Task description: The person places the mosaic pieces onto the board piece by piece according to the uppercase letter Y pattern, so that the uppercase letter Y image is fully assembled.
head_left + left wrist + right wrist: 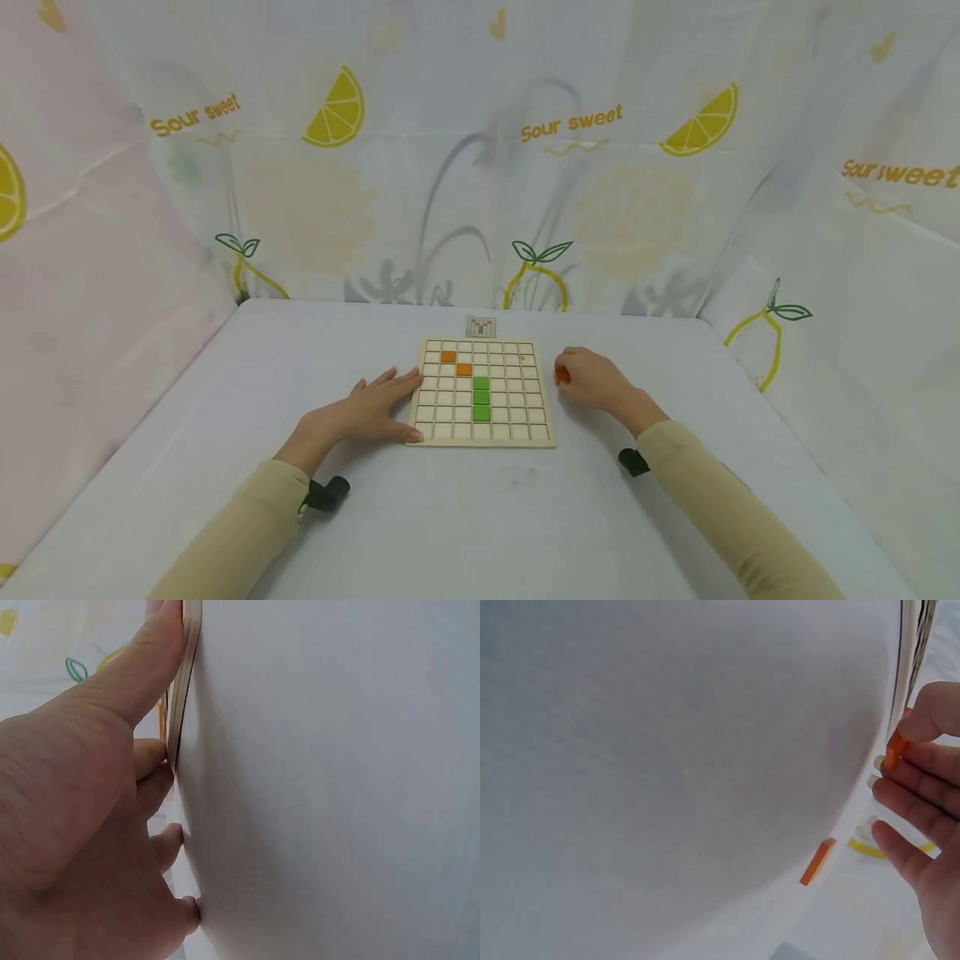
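Observation:
A pale wooden grid board (442, 431) lies flat on the table. Two orange tiles (464, 369) step diagonally down from its upper left, and below them three green tiles (481, 398) form a column. My left hand (373, 408) is spread at the board's left side, thumb on the near corner and fingertips at the edge. Just right of the board, my right hand (595, 379) pinches an orange tile (895, 750) between thumb and fingers. A second loose orange tile (817, 862) lies on the table near that hand in the right wrist view.
A small pattern card (481, 326) sits right behind the board's far edge. White cloth covers the table (480, 525). Curtains (465, 150) printed with lemons enclose the back and both sides. Dark wrist mounts (327, 494) hang beneath the sleeves.

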Tool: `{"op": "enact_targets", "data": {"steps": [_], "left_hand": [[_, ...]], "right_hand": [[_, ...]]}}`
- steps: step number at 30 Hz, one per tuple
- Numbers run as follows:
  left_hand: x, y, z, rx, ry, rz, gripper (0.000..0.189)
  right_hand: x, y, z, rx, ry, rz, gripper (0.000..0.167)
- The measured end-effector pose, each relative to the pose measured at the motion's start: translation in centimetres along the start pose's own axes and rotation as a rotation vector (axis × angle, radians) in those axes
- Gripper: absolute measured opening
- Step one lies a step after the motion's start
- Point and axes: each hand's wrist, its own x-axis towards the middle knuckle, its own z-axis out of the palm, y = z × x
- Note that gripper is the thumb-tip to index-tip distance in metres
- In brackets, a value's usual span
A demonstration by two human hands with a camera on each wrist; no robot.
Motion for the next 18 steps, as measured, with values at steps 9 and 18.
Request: {"op": "enact_targets", "data": {"steps": [9,18], "left_hand": [[-0.1,0.2,-0.3,0.000,0.004,0.004,0.104],[0.1,0.1,0.0,-0.009,0.004,-0.008,0.105]], "right_hand": [[0.9,-1.0,-0.6,-0.001,0.009,-0.022,0.014],[1.5,-1.9,-0.1,0.013,-0.027,-0.004,0.022]]}}
